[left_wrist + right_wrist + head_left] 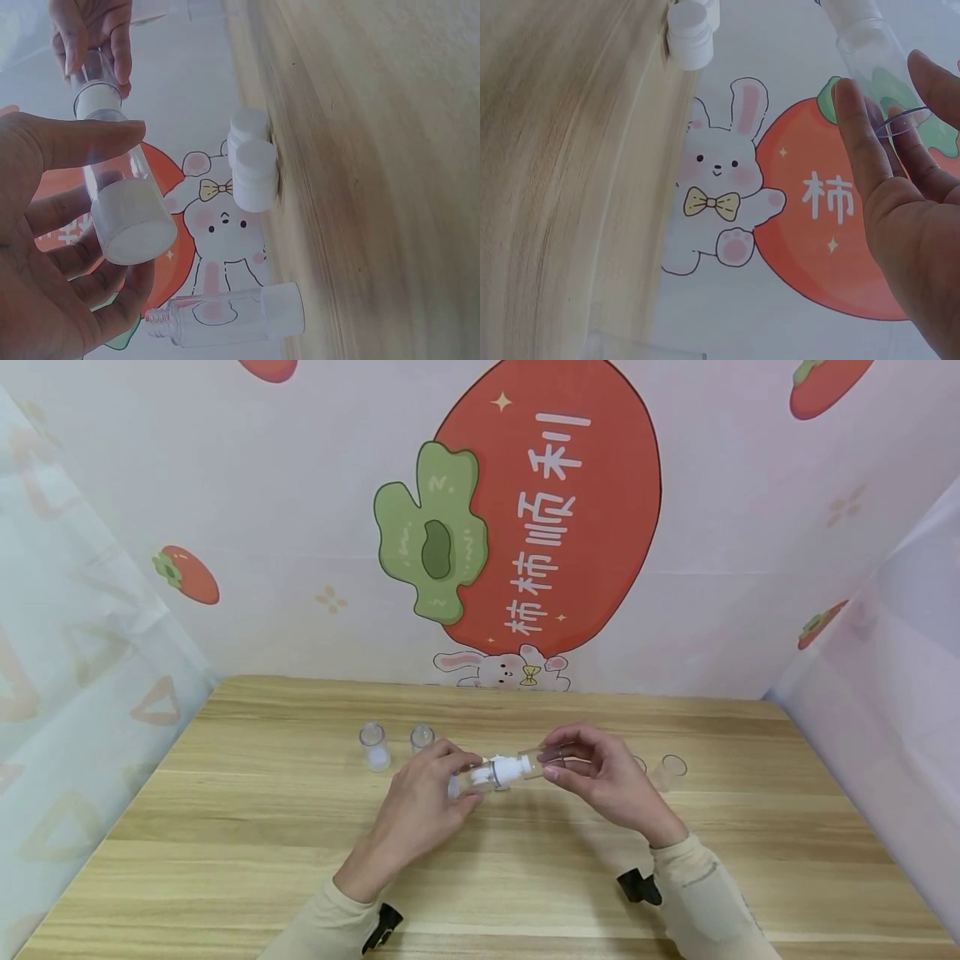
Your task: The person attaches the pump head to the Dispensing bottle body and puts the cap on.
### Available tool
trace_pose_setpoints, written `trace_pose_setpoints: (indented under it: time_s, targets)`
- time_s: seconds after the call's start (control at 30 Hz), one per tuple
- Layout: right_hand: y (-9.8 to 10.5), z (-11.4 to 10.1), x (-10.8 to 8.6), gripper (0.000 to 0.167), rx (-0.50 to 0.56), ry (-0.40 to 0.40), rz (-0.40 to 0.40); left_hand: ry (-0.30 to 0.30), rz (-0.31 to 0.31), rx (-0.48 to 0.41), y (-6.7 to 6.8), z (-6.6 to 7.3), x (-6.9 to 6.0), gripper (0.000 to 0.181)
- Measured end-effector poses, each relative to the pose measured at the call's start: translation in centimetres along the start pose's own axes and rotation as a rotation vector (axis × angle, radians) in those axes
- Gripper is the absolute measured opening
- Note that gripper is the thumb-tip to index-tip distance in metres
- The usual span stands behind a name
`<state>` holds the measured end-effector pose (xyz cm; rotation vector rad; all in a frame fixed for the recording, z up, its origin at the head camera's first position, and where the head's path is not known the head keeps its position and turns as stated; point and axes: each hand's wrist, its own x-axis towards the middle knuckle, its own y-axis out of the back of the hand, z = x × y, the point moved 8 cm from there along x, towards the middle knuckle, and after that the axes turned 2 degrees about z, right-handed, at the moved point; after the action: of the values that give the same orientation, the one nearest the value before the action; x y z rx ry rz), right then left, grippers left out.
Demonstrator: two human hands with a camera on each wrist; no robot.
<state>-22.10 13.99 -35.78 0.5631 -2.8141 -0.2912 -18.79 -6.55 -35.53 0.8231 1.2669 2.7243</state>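
Note:
In the head view my left hand (427, 793) grips a clear bottle (472, 779) with a white base, tilted above the table. A white pump top (512, 770) sits on its neck. My right hand (600, 772) holds a clear cap (532, 763) by its outer end, in line with the bottle. The cap's near end meets the pump top; how far it covers it I cannot tell. In the left wrist view, my thumb lies along the upper side of the bottle (135, 221). From the right wrist view, fingers surround the see-through cap (877, 64).
Two more clear bottles, a left one (375, 747) and a right one (422, 737), stand left of the hands. White pump tops (255, 176) stand behind the hands. Clear caps (673, 767) stand to the right on the wooden table (525, 877). A printed cloth (300, 510) backs it.

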Motion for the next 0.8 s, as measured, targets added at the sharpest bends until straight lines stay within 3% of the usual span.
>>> trace_pose_setpoints:
  time_s: [0.8]
  targets:
    - [-1.9, 0.3, 0.0, 0.030, -0.031, 0.009, -0.038, -0.016, -0.029, -0.013, -0.4, 0.4, -0.1, 0.039]
